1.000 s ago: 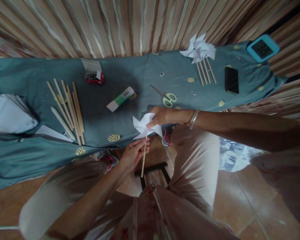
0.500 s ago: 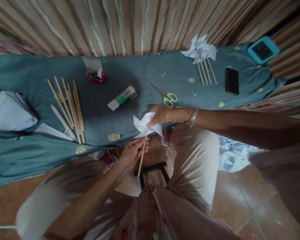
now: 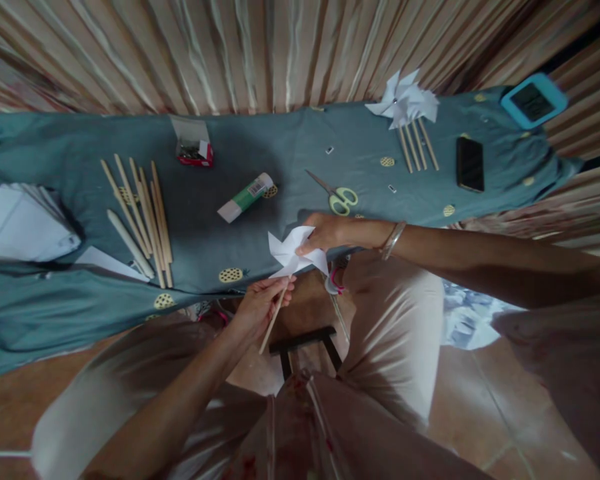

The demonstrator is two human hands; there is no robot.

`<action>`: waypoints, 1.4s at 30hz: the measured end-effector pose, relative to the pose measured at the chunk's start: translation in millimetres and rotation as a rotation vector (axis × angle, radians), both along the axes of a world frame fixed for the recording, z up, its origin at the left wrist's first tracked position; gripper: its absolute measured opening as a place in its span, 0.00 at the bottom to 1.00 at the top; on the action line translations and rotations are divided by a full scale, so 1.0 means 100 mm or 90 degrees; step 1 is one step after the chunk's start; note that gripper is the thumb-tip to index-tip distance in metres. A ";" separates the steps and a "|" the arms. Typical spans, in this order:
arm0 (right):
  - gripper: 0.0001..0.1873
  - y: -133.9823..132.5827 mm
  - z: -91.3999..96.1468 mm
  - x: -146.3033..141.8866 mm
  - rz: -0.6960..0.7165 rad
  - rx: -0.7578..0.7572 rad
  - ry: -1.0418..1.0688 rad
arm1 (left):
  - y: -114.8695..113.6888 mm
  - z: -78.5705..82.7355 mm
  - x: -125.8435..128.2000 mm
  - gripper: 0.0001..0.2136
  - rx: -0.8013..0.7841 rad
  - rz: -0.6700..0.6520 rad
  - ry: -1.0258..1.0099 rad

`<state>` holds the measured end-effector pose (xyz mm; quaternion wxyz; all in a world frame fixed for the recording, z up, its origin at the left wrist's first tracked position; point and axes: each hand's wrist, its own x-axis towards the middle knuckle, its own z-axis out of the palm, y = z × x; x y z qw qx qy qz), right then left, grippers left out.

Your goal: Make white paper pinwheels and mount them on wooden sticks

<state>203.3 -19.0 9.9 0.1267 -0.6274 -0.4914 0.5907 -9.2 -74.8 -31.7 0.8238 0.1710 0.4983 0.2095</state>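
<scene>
A pleated beige curtain [image 3: 260, 60] is hung behind a long table covered with a green, pineapple-printed cloth [image 3: 300, 147]. Over the middle of the table's near edge, a white paper pinwheel [image 3: 286, 248] is gripped by its right side between the thumb and fingers of the right hand [image 3: 325, 232]. Beneath it, a thin wooden stick [image 3: 273, 320] is pinched in the fingertips of the left hand [image 3: 265, 293], slanted down towards the lap; its upper end is hidden behind the pinwheel. Green-handled scissors [image 3: 343, 201] are laid just beyond the right hand, and a glue stick [image 3: 245, 197] is placed left of them. Loose wooden sticks [image 3: 150, 220] are spread towards the left end, near a stack of white paper [image 3: 25, 223]. An opened small red box [image 3: 196, 153] is set towards the far edge. Several pinwheels on sticks [image 3: 405, 103] are grouped at the far edge, right of centre, near a black phone [image 3: 470, 165]; a blue-framed digital clock [image 3: 534, 101] is stood at the far right corner.
</scene>
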 end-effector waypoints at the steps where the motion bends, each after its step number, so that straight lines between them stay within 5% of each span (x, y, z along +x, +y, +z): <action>1: 0.14 -0.01 0.03 0.00 0.004 -0.021 0.009 | 0.00 0.00 0.00 0.09 -0.006 -0.004 -0.007; 11: 0.19 -0.14 0.30 0.01 -0.082 -0.064 0.147 | 0.06 0.12 0.02 0.09 -0.035 0.014 -0.051; 29: 0.19 0.01 0.13 0.03 -0.364 0.148 0.366 | 0.57 0.39 0.34 0.10 0.161 0.075 -0.048; 42: 0.21 0.14 -0.02 0.05 -0.404 0.202 0.367 | 0.73 0.28 0.55 0.12 0.197 0.059 -0.023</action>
